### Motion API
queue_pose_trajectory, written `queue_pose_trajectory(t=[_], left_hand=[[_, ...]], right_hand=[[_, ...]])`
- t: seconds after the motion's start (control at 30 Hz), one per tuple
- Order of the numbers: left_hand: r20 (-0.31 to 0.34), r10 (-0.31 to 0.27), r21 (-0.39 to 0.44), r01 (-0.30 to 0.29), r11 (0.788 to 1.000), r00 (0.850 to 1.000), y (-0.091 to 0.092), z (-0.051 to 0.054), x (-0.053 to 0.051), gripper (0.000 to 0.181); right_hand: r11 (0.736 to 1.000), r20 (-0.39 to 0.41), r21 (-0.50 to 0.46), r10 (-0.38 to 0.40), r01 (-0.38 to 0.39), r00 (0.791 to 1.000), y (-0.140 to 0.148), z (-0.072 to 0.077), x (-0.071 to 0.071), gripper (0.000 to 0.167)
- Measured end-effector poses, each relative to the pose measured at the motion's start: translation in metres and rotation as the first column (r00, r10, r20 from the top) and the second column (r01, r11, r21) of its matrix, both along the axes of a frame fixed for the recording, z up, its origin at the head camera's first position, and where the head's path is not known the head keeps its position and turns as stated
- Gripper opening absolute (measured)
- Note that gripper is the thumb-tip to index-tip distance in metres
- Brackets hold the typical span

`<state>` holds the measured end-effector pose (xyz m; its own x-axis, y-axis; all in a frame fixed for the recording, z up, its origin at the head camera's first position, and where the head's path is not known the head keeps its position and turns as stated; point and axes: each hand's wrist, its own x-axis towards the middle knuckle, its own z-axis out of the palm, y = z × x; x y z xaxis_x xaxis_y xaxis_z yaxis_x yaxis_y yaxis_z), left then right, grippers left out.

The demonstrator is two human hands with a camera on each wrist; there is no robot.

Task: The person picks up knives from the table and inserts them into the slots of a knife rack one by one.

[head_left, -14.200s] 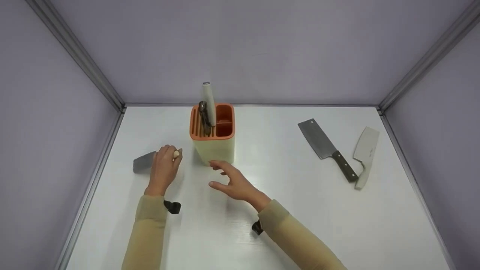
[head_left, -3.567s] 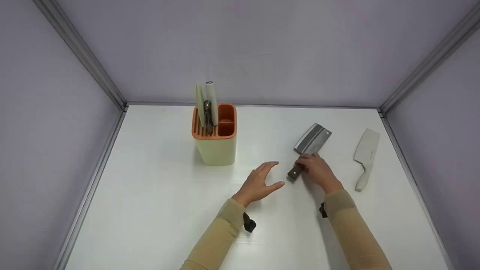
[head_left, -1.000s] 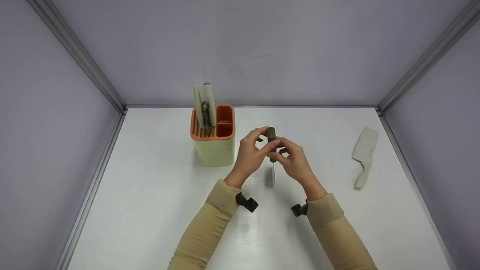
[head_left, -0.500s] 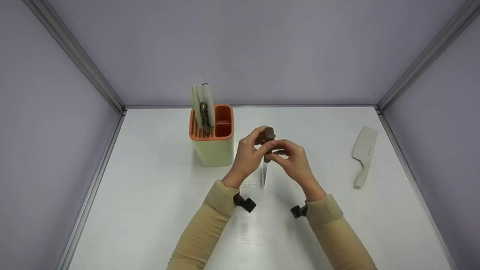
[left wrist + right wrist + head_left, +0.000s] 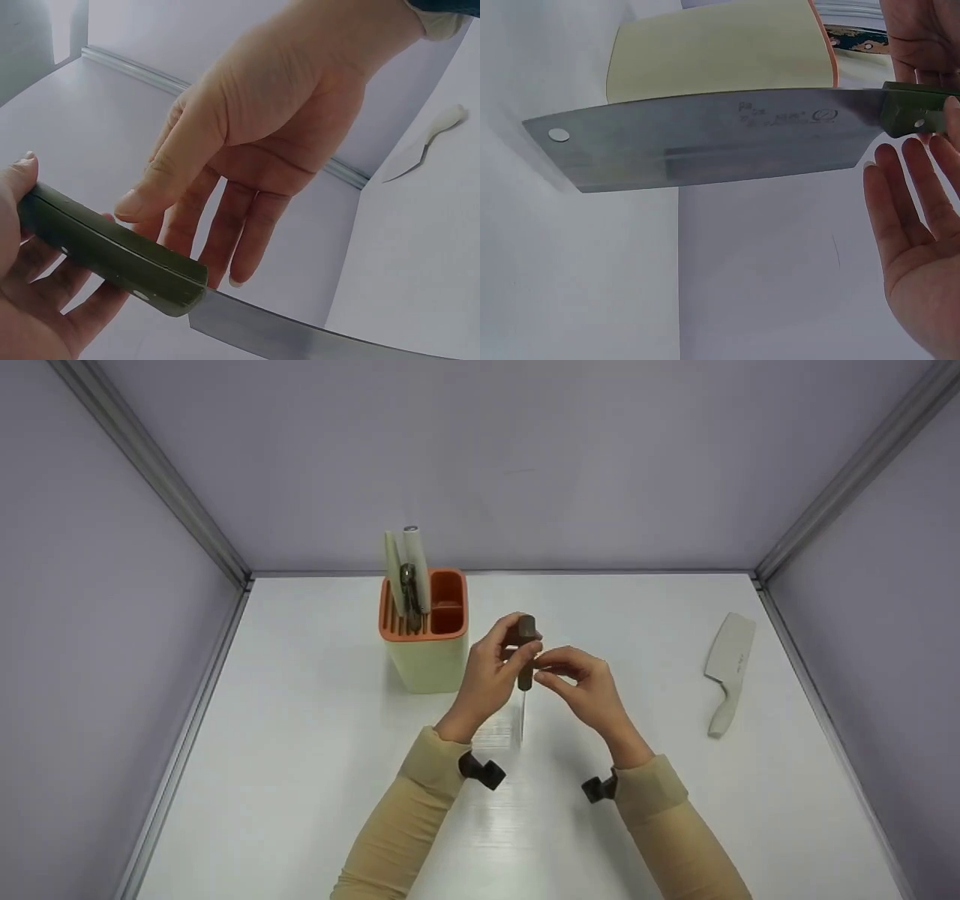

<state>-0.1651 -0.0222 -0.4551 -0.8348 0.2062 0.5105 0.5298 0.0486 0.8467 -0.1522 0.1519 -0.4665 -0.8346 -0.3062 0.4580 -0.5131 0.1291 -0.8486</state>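
Upright between the hands is a cleaver with a dark green handle [image 5: 527, 627], its blade [image 5: 727, 142] hanging down in the head view. My left hand [image 5: 480, 682] grips the butt end of the handle, thumb on one side and fingers on the other. Beside the lower handle, my right hand [image 5: 589, 690] has its fingers loosely extended, as the left wrist view also shows; whether its fingertips still touch the handle is unclear. To the left stands a pale green knife block [image 5: 427, 667] with an orange slotted top, holding a few handles and dark-handled kitchen shears [image 5: 410, 592].
A white-handled knife with a broad blade [image 5: 730, 660] lies flat on the white table [image 5: 300, 720] at the right. Grey-lilac walls [image 5: 480, 472] enclose the table at the back and both sides. Two open orange compartments form the right half of the block's top.
Since the oldest frame, the light-handled knife has gone into the block. The cleaver was lifted off the table and turned blade-down. Over the last second it shifted slightly left; the right hand's fingers loosened.
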Motion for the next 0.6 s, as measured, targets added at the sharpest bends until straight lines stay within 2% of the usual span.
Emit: queue_pose_trajectory(t=[0.27, 0.5, 0.6], left_hand=[[-0.009, -0.034, 0.072, 0.034, 0.997, 0.999, -0.012, -0.004, 0.005, 0.032], [-0.015, -0.016, 0.078, 0.017, 0.997, 1.0, -0.025, -0.003, 0.011, 0.031], [-0.037, -0.024, 0.095, 0.028, 0.995, 0.999, -0.032, -0.003, 0.013, 0.029]], right_hand=[[0.998, 0.151, -0.014, 0.066, -0.064, 0.986, 0.006, -0.011, 0.001, 0.026], [0.998, 0.163, 0.041, 0.043, -0.05, 0.986, 0.003, -0.016, 0.0, 0.037], [0.997, 0.158, 0.052, 0.047, -0.055, 0.986, 0.0, -0.016, -0.001, 0.04]])
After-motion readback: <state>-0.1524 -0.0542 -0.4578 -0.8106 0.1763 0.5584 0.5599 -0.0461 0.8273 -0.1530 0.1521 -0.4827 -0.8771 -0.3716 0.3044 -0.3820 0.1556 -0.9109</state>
